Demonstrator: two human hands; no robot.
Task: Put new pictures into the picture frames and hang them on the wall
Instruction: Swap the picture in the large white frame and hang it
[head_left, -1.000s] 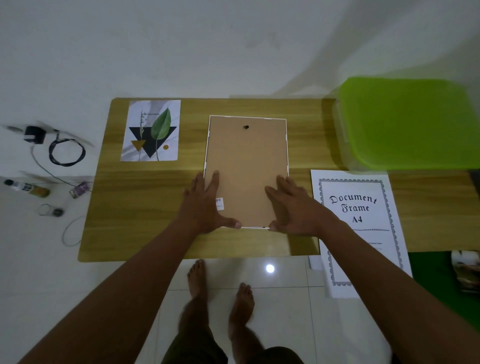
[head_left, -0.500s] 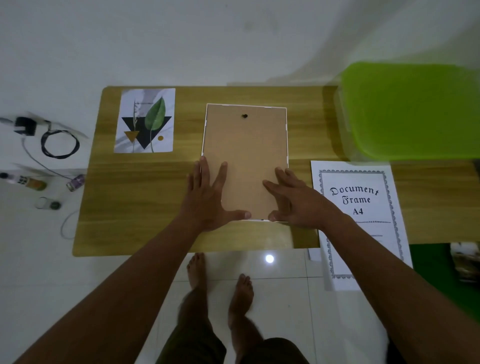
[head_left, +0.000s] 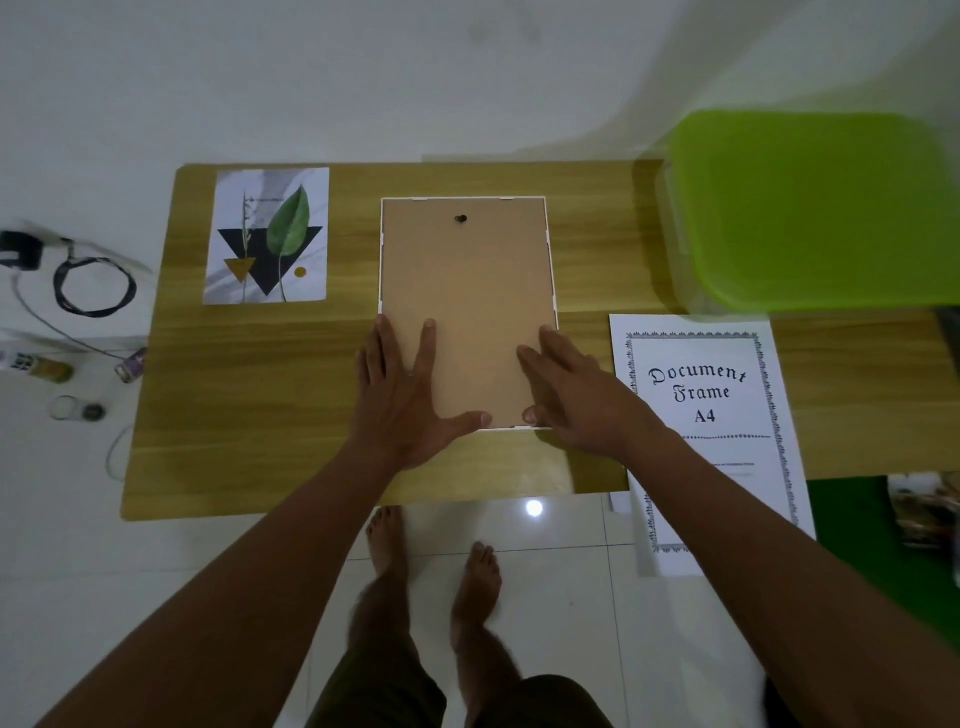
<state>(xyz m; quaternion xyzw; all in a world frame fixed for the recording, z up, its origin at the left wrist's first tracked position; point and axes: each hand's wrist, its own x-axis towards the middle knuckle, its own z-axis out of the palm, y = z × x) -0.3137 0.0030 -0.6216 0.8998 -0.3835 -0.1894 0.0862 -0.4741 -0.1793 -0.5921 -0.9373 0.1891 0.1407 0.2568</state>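
- Pressing down from the head view: both hands lie flat on the brown backing board of the picture frame (head_left: 467, 306), which sits face down in the middle of the wooden table (head_left: 260, 415).
- Left hand (head_left: 402, 400) covers the frame's near left corner, fingers spread wide and flat, thumb stretched along the near edge; it grips nothing.
- Right hand (head_left: 576, 397) rests on the near right corner, fingers extended and loosely apart, thumb tip at the near edge, not closed on anything.
- A small dark hanger (head_left: 461, 219) shows near the board's far edge.
- Leaf print (head_left: 267, 236) lies flat at the table's far left, apart from the frame.
- The "Document Frame A4" sheet (head_left: 711, 415) lies right of the frame, overhanging the near table edge.
- A green-lidded plastic box (head_left: 815, 208) stands at the far right.
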